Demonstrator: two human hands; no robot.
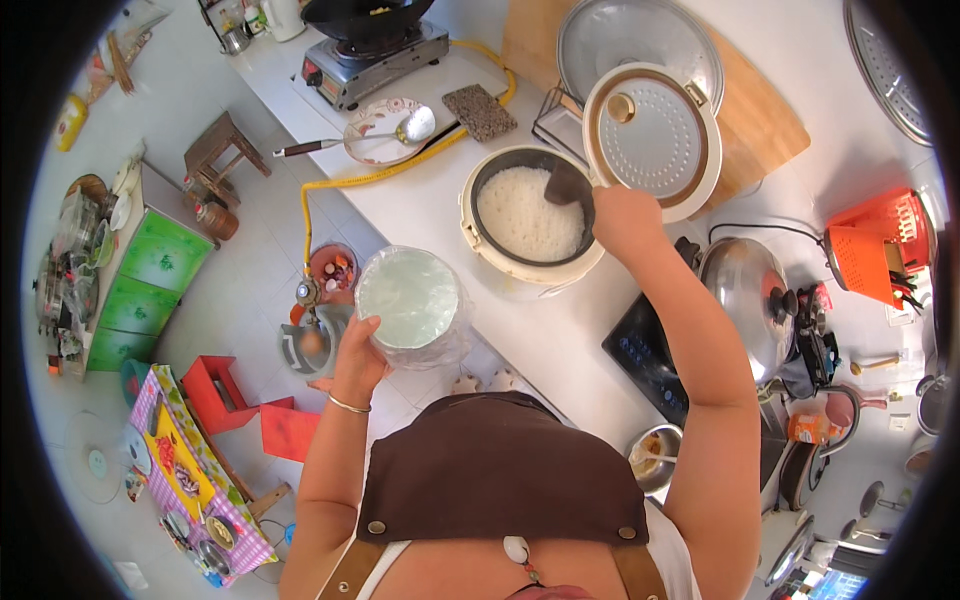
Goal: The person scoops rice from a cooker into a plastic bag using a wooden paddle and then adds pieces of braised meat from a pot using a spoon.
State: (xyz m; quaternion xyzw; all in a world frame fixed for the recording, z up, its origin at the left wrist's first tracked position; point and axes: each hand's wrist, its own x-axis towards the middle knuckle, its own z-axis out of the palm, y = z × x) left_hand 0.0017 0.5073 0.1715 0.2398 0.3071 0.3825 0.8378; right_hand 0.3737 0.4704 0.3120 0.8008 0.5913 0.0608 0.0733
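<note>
An open rice cooker (478, 232) full of white rice (525, 215) stands on the white counter, its round lid (652, 140) tipped up behind it. My right hand (622, 215) is shut on a dark rice paddle (566, 185) whose blade rests in the rice at the pot's right side. My left hand (358, 352) holds a round white bowl lined with a clear plastic bag (412, 305), just left of and below the cooker. The bowl looks empty.
On the counter (440, 195) lie a plate with a ladle (385, 130), a brown scouring pad (480, 112), a gas stove with a wok (372, 50) and a wooden board (760, 110). A lidded steel pot (750, 305) on a black hob sits right. A gas cylinder (312, 340) stands below.
</note>
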